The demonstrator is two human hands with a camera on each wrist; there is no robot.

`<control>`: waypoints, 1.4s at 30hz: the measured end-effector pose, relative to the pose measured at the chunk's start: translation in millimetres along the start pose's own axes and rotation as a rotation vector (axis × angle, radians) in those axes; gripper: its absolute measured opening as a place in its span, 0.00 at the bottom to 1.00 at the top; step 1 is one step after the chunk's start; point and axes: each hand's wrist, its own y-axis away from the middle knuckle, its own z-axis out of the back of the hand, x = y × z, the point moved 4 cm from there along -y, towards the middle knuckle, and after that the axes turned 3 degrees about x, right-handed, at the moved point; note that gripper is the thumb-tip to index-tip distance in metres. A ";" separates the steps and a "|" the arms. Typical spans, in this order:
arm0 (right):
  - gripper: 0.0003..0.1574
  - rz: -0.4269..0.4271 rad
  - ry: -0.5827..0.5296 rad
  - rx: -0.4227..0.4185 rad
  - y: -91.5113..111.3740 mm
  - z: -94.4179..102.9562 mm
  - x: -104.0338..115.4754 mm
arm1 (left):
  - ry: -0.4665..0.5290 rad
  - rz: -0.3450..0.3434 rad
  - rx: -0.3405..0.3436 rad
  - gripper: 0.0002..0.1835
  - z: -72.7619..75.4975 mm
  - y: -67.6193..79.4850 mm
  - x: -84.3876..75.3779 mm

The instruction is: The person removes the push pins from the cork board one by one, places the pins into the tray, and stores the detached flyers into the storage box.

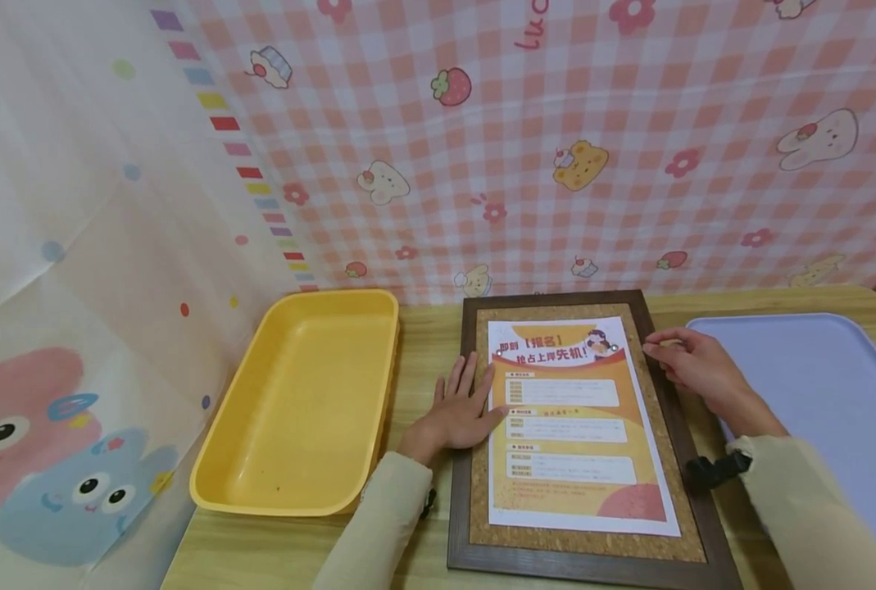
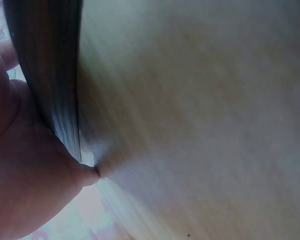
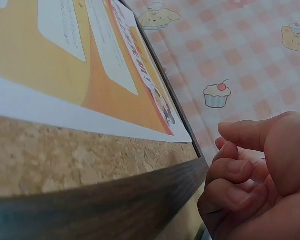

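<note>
A printed orange and white poster (image 1: 570,483) lies on a cork board (image 1: 585,542) with a dark wooden frame (image 1: 461,524). White pins sit near its top left (image 1: 499,352) and top right (image 1: 614,347) corners. My left hand (image 1: 461,412) rests with fingers spread across the frame's left side, the thumb reaching the poster's edge. In the left wrist view, the palm (image 2: 35,165) lies against the dark frame edge (image 2: 55,85). Beside the frame's upper right side is my right hand (image 1: 692,373), fingers curled and thumb near the index finger. No object shows in its fingers (image 3: 235,170).
To the left, a deep yellow tray (image 1: 297,393) stands on the wooden table (image 1: 423,328). A flat lavender tray (image 1: 799,360) lies right of the frame, partly under the right forearm. Behind hangs a pink checked cloth (image 1: 423,164).
</note>
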 end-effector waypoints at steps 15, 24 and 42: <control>0.28 -0.044 -0.004 -0.029 -11.7 -18.2 7.1 | -0.006 0.004 -0.007 0.40 -1.5 -0.6 1.8; 0.22 -0.017 0.028 -0.073 -18.9 -28.7 11.7 | -0.002 0.003 -0.008 0.40 -0.5 0.3 0.7; 0.20 -0.046 0.106 -0.096 -26.5 -33.8 5.7 | -0.005 0.005 -0.014 0.40 -1.0 -1.0 1.5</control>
